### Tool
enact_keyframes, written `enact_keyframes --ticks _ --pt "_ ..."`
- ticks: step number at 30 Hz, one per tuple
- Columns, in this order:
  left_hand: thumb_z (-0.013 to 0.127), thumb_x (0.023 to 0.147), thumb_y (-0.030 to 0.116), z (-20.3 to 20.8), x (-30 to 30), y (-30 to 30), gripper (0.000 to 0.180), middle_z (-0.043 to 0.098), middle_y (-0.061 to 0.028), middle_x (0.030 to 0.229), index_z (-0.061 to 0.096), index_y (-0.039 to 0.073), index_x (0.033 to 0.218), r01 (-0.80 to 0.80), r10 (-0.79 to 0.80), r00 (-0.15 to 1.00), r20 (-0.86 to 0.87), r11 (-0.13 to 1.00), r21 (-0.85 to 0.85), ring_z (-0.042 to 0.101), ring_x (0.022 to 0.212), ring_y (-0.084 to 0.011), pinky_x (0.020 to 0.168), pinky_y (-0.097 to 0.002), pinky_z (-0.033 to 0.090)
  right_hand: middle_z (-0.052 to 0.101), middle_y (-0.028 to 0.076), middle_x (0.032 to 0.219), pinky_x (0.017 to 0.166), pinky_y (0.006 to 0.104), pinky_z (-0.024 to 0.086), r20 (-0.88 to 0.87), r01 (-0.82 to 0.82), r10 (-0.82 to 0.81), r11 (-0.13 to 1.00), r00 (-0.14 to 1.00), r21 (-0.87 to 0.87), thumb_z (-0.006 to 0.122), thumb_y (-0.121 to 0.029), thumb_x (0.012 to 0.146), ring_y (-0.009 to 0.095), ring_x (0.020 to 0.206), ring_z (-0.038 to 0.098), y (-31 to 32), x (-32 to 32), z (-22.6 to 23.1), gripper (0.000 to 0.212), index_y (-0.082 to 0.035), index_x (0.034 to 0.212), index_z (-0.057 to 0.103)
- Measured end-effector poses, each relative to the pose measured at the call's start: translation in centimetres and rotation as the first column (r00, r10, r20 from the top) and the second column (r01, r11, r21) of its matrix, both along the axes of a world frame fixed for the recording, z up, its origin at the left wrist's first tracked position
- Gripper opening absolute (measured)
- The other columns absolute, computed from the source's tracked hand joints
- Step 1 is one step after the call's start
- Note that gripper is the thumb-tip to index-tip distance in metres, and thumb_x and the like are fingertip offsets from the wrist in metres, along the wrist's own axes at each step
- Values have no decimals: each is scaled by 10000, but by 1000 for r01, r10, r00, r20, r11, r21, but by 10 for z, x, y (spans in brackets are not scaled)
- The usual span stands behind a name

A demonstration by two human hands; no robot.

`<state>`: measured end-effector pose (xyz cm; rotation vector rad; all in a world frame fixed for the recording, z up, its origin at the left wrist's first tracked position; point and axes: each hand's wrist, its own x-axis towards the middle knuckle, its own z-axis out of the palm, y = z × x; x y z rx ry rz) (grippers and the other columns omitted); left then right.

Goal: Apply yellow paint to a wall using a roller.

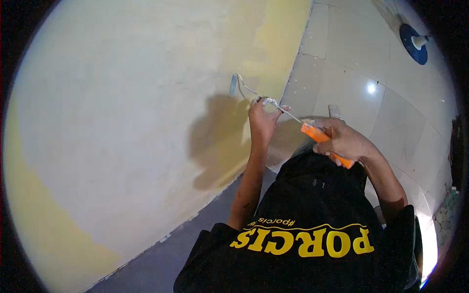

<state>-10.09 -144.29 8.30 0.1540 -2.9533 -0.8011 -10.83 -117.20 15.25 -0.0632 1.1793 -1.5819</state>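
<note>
A paint roller (311,131) with an orange handle and a thin bent metal rod is in my hands. My right hand (342,139) is wrapped round the orange handle. Further along, the fingers of my left hand (264,117) are closed about the rod, with white smears on the fingertips. The slim grey roller end (233,84) points away from me, in front of the wall (146,97). Whether it touches the wall I cannot tell. The wall is mostly whitish, with yellow patches at its edges, and carries the shadow of my hands.
Glossy pale tiles (351,88) cover the floor to the right of the wall, with small white specks near its foot. A dark round disc (406,41) with a white cone-shaped piece stands at the far right. Grey floor (190,237) runs along the wall nearer me.
</note>
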Motion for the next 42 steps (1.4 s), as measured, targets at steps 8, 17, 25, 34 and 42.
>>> enact_keyframes --ticks 8,17,25,34,42 --pt "903 652 275 -51 -13 -16 462 599 -163 763 605 -41 812 -108 68 965 252 983 151 566 709 -278 693 -401 479 561 50 597 380 293 422 -67 -68 87 967 994 245 612 -42 764 150 429 553 -46 -6 -53 216 4 968 558" --pt "901 651 246 -21 3 -8 443 616 -112 791 603 -14 850 -194 173 980 100 944 268 564 722 -194 678 -360 483 545 23 615 400 267 437 9 19 -19 993 1000 -116 622 2 827 135 430 547 -2 -4 4 595 -14 1401 464" --pt "916 615 277 -57 -16 -15 488 647 -92 844 624 -4 888 -208 146 910 387 970 124 605 776 -196 726 -352 501 525 40 599 395 313 432 10 19 -20 996 1000 88 606 9 803 156 432 551 -49 -8 -33 462 55 1250 503" --pt "877 679 165 -28 -4 -7 315 617 -13 720 655 14 844 -288 256 958 131 869 402 528 668 -132 638 -317 465 518 34 587 411 300 439 36 -47 45 998 998 40 600 7 832 151 430 551 -14 -12 11 395 35 1216 509" --pt "919 638 200 -68 -26 -7 403 550 4 706 621 21 844 -334 179 921 345 820 464 457 646 -110 596 -297 423 600 90 679 411 322 456 -68 16 0 972 998 235 559 -26 776 177 463 587 -52 -23 -28 419 17 1193 563"
